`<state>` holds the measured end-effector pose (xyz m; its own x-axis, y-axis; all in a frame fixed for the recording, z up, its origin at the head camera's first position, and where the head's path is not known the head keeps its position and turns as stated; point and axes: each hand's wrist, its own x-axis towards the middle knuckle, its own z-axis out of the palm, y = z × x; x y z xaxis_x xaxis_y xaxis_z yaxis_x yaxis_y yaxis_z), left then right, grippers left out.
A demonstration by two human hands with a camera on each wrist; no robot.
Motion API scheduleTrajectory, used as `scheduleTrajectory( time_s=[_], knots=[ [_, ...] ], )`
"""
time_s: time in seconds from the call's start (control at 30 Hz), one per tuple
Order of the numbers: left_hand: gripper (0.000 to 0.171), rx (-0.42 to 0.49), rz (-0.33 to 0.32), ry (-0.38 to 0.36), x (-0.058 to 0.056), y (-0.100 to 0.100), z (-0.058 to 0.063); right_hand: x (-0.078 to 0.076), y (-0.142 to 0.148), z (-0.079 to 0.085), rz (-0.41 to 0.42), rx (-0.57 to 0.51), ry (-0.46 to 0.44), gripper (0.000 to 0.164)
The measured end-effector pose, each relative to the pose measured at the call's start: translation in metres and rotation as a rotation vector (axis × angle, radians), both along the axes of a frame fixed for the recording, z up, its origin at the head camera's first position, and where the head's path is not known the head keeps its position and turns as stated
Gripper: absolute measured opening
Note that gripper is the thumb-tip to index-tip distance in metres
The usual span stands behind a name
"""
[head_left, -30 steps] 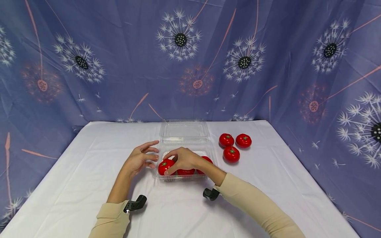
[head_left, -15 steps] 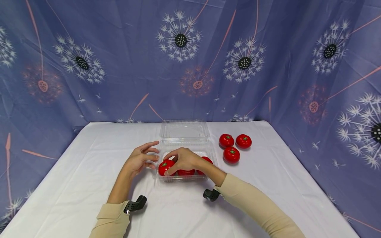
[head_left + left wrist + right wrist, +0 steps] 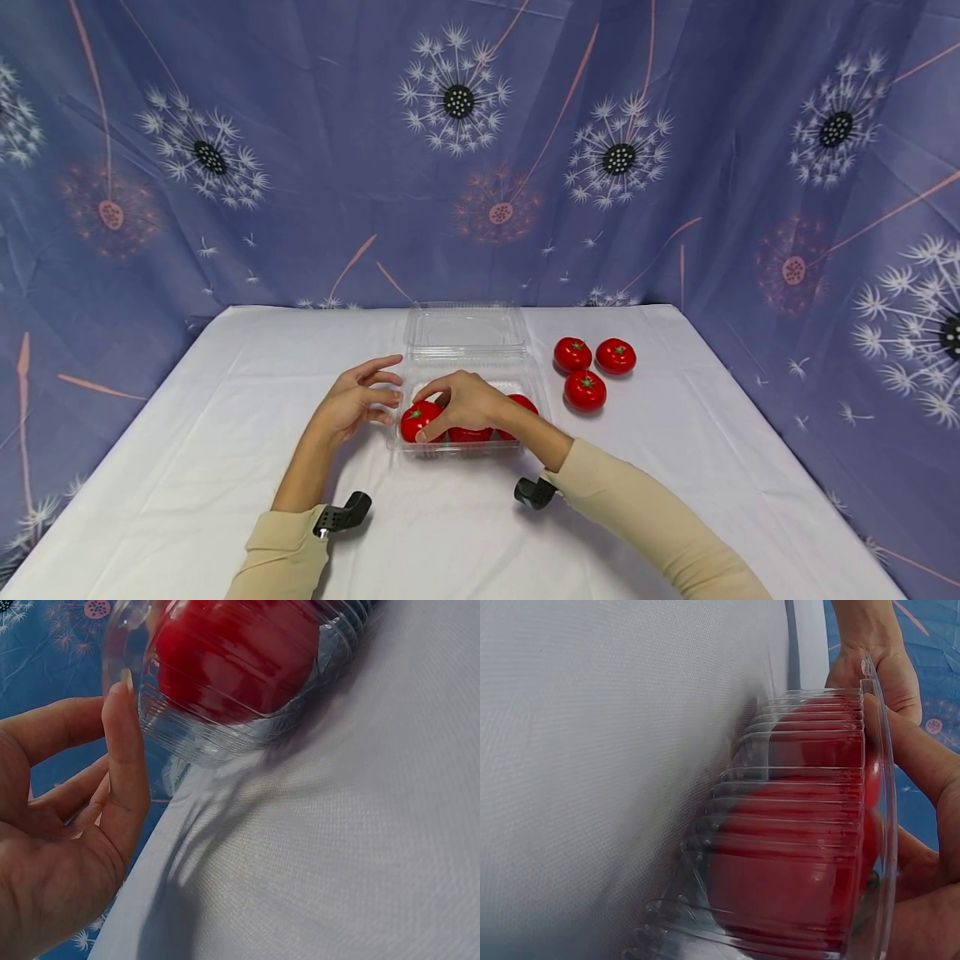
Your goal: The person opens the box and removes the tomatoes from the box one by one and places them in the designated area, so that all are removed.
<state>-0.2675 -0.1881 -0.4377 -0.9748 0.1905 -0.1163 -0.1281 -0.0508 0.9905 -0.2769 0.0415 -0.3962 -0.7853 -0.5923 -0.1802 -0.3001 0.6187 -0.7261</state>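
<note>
A clear plastic clamshell container (image 3: 542,392) stands on the table with its lid (image 3: 467,328) folded back. Three red tomatoes sit along its front: a left tomato (image 3: 415,422), a middle tomato (image 3: 470,435) and a right tomato (image 3: 522,403). My right hand (image 3: 474,400) reaches over the container and grips the left tomato between thumb and fingers; the hand and wrist partly cover the other two. At the container's left side is my left hand (image 3: 355,405), its fingers relaxed. In the left wrist view, a fingertip (image 3: 120,697) meets the container's rim.
Three more tomatoes lie on the white tablecloth (image 3: 645,483) to the container's right: a back tomato (image 3: 572,355), a far-right tomato (image 3: 616,357) and a nearer tomato (image 3: 585,392). A blue dandelion-print curtain (image 3: 337,167) hangs behind the table and along both sides.
</note>
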Motion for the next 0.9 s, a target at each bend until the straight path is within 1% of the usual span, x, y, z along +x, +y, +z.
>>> scheduleTrajectory(
  time_s=[0.17, 0.5, 0.9],
  knots=[
    [0.073, 0.000, -0.002, -0.001, 0.0003, 0.0002, 0.0003, 0.0010, 0.0001, -0.0002, -0.008, -0.015, -0.010, 0.048],
    [0.073, 0.004, -0.006, 0.004, 0.0002, -0.0002, 0.0006, -0.0005, 0.0014, 0.0005, -0.031, -0.077, -0.065, 0.045],
    [0.072, -0.003, -0.006, 0.003, 0.0009, 0.0001, 0.0012, 0.0042, 0.0033, 0.0051, 0.010, -0.113, -0.017, 0.049]
  ],
)
